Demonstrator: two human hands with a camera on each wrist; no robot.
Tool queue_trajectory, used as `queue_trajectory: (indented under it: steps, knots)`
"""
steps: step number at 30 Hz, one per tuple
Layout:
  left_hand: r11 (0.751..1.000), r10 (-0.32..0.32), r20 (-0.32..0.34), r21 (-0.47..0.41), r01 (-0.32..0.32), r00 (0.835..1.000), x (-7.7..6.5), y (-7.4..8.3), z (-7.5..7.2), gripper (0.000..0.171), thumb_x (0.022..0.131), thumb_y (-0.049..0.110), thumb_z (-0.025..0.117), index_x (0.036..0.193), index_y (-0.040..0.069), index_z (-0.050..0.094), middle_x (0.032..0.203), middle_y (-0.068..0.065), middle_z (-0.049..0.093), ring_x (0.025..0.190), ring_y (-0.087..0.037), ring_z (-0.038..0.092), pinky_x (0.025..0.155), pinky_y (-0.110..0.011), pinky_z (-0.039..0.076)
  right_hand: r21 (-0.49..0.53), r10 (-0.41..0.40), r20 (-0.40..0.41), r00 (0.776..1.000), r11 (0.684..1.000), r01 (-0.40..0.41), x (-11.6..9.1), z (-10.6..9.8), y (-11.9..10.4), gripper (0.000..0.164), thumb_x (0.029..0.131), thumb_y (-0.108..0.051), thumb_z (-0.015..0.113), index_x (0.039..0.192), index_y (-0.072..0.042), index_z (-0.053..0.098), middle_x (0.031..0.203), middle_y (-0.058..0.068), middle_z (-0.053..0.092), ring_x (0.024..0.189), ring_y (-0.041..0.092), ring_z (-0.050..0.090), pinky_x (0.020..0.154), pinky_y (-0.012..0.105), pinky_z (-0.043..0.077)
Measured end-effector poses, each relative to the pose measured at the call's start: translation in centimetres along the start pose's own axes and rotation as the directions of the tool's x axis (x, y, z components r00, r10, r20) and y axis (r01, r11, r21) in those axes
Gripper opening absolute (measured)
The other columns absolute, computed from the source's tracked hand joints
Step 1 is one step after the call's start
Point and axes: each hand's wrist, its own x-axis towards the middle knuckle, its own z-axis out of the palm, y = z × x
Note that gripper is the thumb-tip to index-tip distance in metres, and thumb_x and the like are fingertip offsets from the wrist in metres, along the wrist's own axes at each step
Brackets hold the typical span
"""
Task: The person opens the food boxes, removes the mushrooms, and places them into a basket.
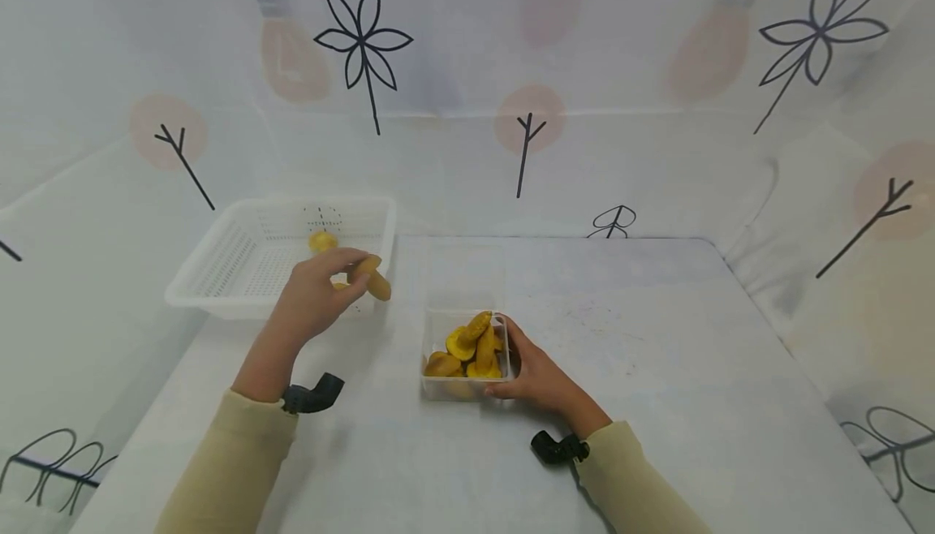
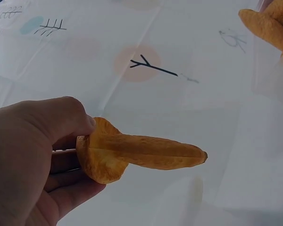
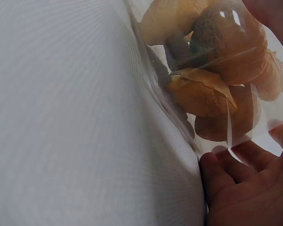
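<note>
My left hand (image 1: 316, 290) pinches a yellow-brown mushroom (image 2: 155, 151) by its cap, the stem pointing away from the fingers. That hand is raised in front of the right side of a white perforated basket (image 1: 212, 274). A yellow mushroom (image 1: 322, 242) lies in the basket, and another is partly hidden behind the hand. With fingers and thumb round its right side, my right hand (image 1: 540, 376) grips a clear plastic box (image 1: 431, 390) on the table. Several yellow mushrooms (image 1: 485, 351) are heaped inside, visible through the wall in the right wrist view too.
A clear lid (image 1: 463, 274) lies folded back behind the box. The table (image 1: 657, 339) has a white covering. White cloth walls (image 1: 453, 169) with printed plants and bulbs rise at the back and sides. Each wrist wears a black camera mount (image 1: 314, 394).
</note>
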Motion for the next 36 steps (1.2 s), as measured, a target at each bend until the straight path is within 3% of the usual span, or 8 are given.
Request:
queue_trajectory:
  steps: [9, 16, 24, 36]
  knots:
    - [0.995, -0.096, -0.028, 0.006, 0.096, 0.995, 0.2, -1.5, -0.6, 0.027, 0.095, 0.020, 0.061, 0.119, 0.009, 0.066, 0.114, -0.011, 0.070, 0.103, -0.032, 0.066, 0.081, -0.046, 0.054, 0.005, 0.014, 0.003, 1.000, 1.000, -0.014, 0.0, 0.0, 0.0, 0.121, 0.066, -0.049, 0.086, 0.155, -0.034, 0.006, 0.162, 0.003, 0.020, 0.148, 0.026, 0.024, 0.120, 0.052, 0.021]
    - [0.980, -0.201, -0.031, -0.005, 0.201, 0.979, 0.4, -2.7, -1.0, 0.032, 0.096, 0.021, 0.058, 0.125, 0.008, 0.063, 0.125, -0.014, 0.065, 0.115, -0.038, 0.061, 0.093, -0.053, 0.051, 0.005, 0.012, 0.003, 1.000, 1.000, -0.012, -0.1, 0.0, -0.1, 0.122, 0.066, -0.049, 0.086, 0.156, -0.031, 0.006, 0.162, 0.003, 0.020, 0.148, 0.026, 0.024, 0.120, 0.052, 0.020]
    - [0.955, -0.297, -0.034, -0.007, 0.297, 0.954, 0.4, -3.7, -1.7, 0.038, 0.097, 0.026, 0.056, 0.131, 0.009, 0.060, 0.132, -0.015, 0.061, 0.118, -0.039, 0.060, 0.096, -0.056, 0.048, 0.012, 0.006, 0.002, 1.000, 1.000, -0.006, 0.0, -0.1, -0.1, 0.122, 0.066, -0.048, 0.086, 0.156, -0.031, 0.006, 0.162, 0.003, 0.020, 0.148, 0.026, 0.025, 0.120, 0.052, 0.021]
    - [0.934, -0.356, -0.013, -0.002, 0.356, 0.934, 0.4, -4.8, -1.6, 0.041, 0.099, 0.024, 0.054, 0.134, 0.003, 0.055, 0.138, -0.019, 0.055, 0.123, -0.039, 0.056, 0.100, -0.055, 0.047, 0.013, 0.003, 0.005, 1.000, 1.000, -0.003, -0.1, -0.1, 0.0, 0.122, 0.066, -0.049, 0.086, 0.156, -0.030, 0.005, 0.162, 0.003, 0.018, 0.148, 0.026, 0.023, 0.120, 0.052, 0.020]
